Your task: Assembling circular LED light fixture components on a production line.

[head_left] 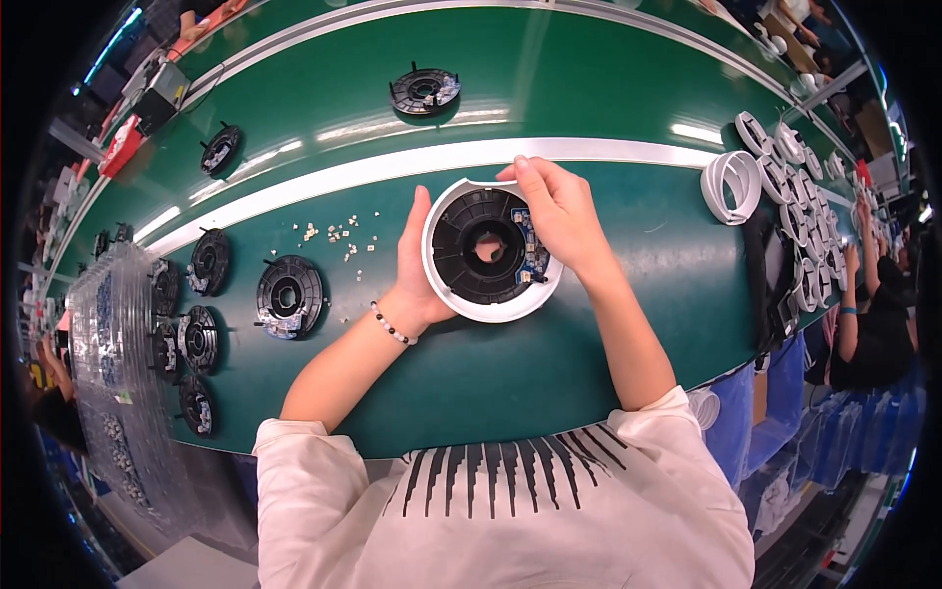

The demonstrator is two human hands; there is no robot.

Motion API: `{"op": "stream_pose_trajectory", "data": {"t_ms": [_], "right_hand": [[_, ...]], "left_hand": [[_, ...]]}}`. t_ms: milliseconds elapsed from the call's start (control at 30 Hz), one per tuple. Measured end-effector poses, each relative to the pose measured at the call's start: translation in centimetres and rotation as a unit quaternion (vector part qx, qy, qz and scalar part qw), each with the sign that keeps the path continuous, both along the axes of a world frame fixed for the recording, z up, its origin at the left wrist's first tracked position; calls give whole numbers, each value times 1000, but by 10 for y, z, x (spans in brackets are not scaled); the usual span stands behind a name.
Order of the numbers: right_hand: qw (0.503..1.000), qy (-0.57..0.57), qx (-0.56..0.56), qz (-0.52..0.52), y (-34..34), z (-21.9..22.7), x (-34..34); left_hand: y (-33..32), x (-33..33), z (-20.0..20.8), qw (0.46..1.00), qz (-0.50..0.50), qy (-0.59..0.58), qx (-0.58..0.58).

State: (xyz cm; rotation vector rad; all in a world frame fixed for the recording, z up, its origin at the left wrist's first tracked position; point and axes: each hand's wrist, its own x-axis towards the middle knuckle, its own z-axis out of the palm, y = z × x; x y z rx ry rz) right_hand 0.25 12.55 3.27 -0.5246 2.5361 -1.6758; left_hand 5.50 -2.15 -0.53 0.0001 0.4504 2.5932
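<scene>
A round white housing [488,311] is held up over the green bench, its open side facing me. Inside it sits a black ribbed disc [454,245] with a hole at its centre and a blue circuit board [530,250] along its right side. My left hand [416,265] grips the housing from the left, thumb up along the rim and the other fingers hidden beneath. At the upper right, my right hand [561,211] is closed on the rim, with thumb and forefinger near a notch in it. The tips of its other fingers are hidden.
Several black discs with boards [290,296] lie on the left, beside stacked clear plastic trays [123,334]. Tiny pale parts [339,236] are scattered nearby. Two more discs rest on the far green belt [549,79], behind a pale rail. White rings [731,187] crowd the right.
</scene>
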Motion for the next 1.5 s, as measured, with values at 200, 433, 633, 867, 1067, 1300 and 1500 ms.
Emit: {"op": "stream_pose_trajectory", "data": {"t_ms": [200,433,633,867,1067,1300,1500], "right_hand": [[959,263,91,-54,1,9,13],[952,229,196,55,-8,19,43],[947,239,204,62,-9,12,42],[947,238,198,82,-11,11,36],[949,250,177,71,-12,8,36],[948,275,145,62,-14,-2,35],[949,290,101,74,-14,-16,27]], "left_hand": [[-6,-2,4,999,37,-30,-23],[-6,-5,7,998,54,12,-2],[-6,-6,11,997,69,10,-33],[-13,-9,6,997,50,35,-46],[-15,-10,6,997,38,42,-57],[-22,-12,-1,992,36,63,-103],[-14,-12,8,993,76,32,-90]]}}
